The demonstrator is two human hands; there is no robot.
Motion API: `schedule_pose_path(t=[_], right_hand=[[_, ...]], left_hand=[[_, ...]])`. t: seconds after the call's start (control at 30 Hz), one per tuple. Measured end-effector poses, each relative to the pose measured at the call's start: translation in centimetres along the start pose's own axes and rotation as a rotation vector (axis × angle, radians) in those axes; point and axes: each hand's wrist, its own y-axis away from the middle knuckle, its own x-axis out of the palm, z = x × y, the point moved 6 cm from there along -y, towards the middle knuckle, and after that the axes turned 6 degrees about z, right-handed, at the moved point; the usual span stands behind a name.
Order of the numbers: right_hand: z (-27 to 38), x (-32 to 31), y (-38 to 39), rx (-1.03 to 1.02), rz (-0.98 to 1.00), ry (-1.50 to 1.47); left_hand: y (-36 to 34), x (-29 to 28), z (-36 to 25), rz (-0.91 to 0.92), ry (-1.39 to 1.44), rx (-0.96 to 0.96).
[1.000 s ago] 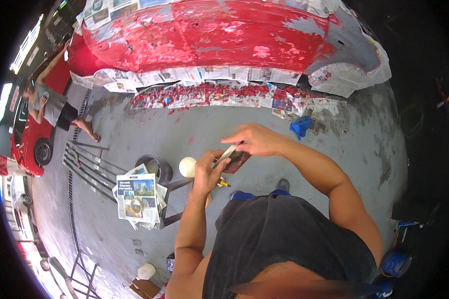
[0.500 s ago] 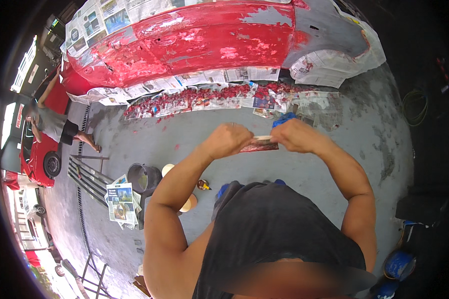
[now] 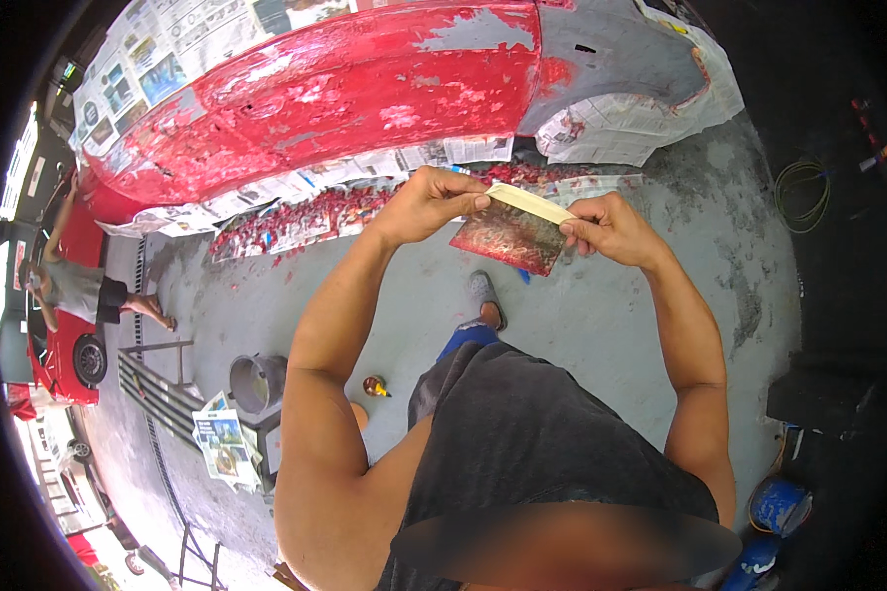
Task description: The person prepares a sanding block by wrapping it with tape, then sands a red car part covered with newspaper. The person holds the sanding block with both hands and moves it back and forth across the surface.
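Note:
Between my two hands I hold a wide scraper [image 3: 511, 236], its flat, thin blade smeared dark and red, with a pale yellow strip along the upper edge. My left hand [image 3: 434, 203] is closed on the strip's left end, thumb against fingers. At the other end my right hand [image 3: 611, 229] pinches the corner. The blade hangs tilted above the grey floor, in front of my body. Beyond my hands stands a red car body [image 3: 365, 89] with patchy, stripped paint and bare grey areas.
Newspaper [image 3: 306, 231] covered in red paint flakes lies along the car. On the left are a dark bucket [image 3: 256, 382], a newspaper stack [image 3: 225, 448], a slatted bench [image 3: 153, 394] and a small bottle [image 3: 375, 386]. Another person [image 3: 79, 286] stands far left. Blue cans [image 3: 781, 507] sit lower right.
Both hands have moved up and away from me with the scraper, whose blade face is now turned into view. One foot has come into sight below it.

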Motion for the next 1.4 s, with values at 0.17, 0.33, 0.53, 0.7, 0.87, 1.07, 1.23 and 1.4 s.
schedule_pose_path(t=[0.17,0.33,0.53,0.7,0.87,1.07,1.23,1.4], right_hand=[[0.1,-6.4,-6.4,0.029,-0.024,0.002],[0.3,-10.4,-11.5,0.020,0.061,-0.073],[3.4,-14.7,-16.6,-0.137,0.098,0.443],[2.9,-15.0,-19.9,-0.347,0.084,0.482],[-0.5,-17.9,-20.2,-0.455,0.205,0.528],[-4.5,-20.1,-20.0,-0.692,0.053,0.095],[-9.4,-22.6,-24.4,-0.344,-0.005,-0.057],[-12.5,-24.7,-30.4,-0.147,0.096,-0.688]], left_hand=[[-8.2,-5.9,1.6,-0.003,0.039,0.007],[-14.7,-9.5,1.5,0.045,-0.238,0.107],[-19.9,-9.9,-0.9,0.123,-0.534,0.457],[-22.4,-9.8,-1.2,0.100,-0.663,0.496],[-24.0,-5.8,-2.1,0.039,-0.983,0.470],[-28.4,0.3,-4.4,-0.021,-1.405,0.379],[-23.1,-2.2,-8.0,-0.733,-1.411,-0.025],[-2.2,-2.4,-2.1,-1.788,-0.937,-0.447]])
